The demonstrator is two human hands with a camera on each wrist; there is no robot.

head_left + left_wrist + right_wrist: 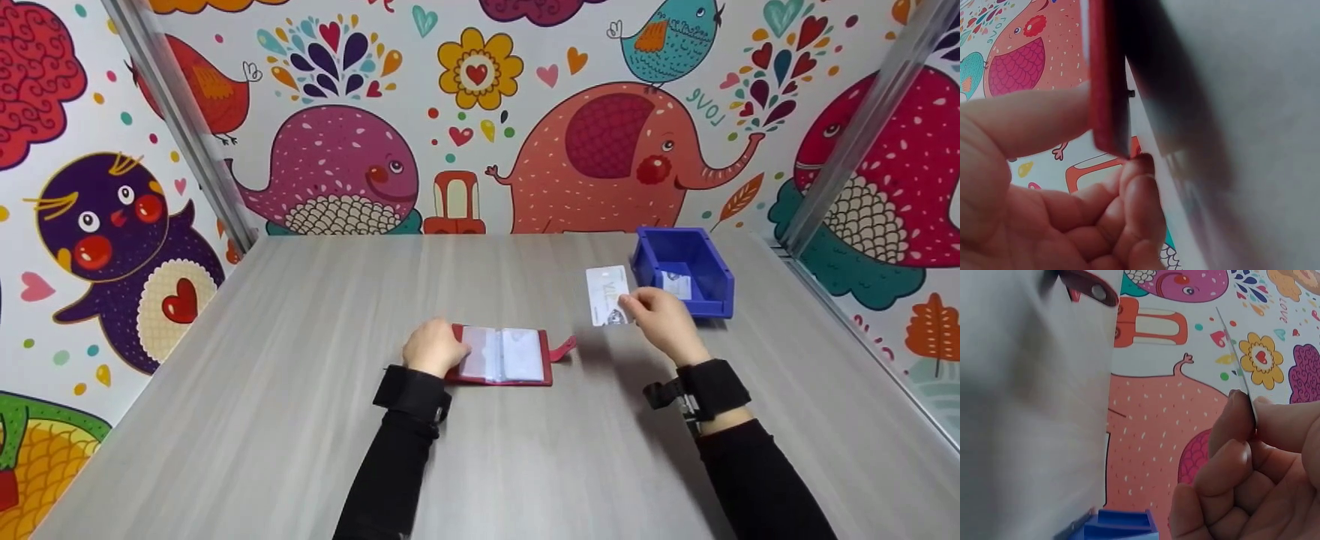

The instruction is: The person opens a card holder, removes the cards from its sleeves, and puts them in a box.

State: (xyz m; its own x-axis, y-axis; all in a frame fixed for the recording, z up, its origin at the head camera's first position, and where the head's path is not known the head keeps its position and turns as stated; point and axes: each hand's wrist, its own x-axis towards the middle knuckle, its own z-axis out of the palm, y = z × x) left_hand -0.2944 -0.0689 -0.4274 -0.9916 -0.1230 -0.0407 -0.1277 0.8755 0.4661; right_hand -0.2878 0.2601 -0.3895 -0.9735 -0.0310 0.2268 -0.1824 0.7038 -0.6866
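Observation:
A red card holder [523, 355] lies spread flat on the table, with clear plastic sleeves inside and a strap [562, 349] sticking out to the right. My left hand [433, 346] grips its left edge, thumb on top; in the left wrist view the red cover [1107, 84] sits between thumb and curled fingers. My right hand [666, 319] pinches a white card [607, 295] by its lower right side, above the table and right of the holder. Edge-on, the card [1237, 354] shows as a thin line in the right wrist view.
A blue bin [709, 296] stands just beyond my right hand, with another card [676, 285] inside. The grey wood-grain table [315, 315] meets a wall printed with cartoon animals [600, 172] at the back.

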